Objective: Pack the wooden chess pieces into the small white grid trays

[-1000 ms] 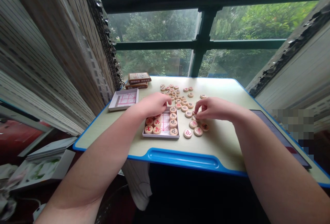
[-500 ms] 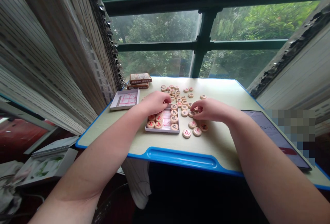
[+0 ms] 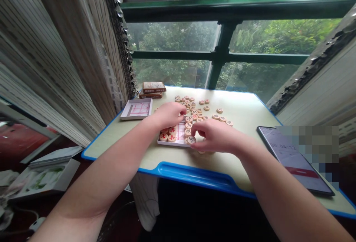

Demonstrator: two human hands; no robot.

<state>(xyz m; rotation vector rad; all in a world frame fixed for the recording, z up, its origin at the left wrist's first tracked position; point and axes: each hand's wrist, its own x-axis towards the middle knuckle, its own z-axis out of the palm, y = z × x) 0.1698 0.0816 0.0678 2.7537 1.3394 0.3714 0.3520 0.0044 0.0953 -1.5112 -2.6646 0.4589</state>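
Note:
My right hand (image 3: 213, 134) pinches a round wooden Chinese chess piece (image 3: 191, 140) with a dark character, tilted at the near right corner of a shallow white box (image 3: 174, 143). Inside the box, pieces with red characters (image 3: 171, 137) stand at the left and a column of dark-character pieces (image 3: 188, 125) runs along the right. Pink grid lines show on the bare floor between them. My left hand (image 3: 169, 115) lies over the box's far left part, fingers curled together near its far edge; what they hold, if anything, is hidden.
Loose chess pieces (image 3: 194, 112) lie beyond the box and to its right. A white lid-like tray (image 3: 136, 115) and stacked brown boxes (image 3: 152, 88) are at the back left. A tablet (image 3: 292, 160) showing a timer lies at right. The table has a blue rim (image 3: 194, 173).
My right hand has moved left from the loose pieces to the box's near right corner, bringing a dark-character piece. My left hand stays over the box. The view has shifted slightly.

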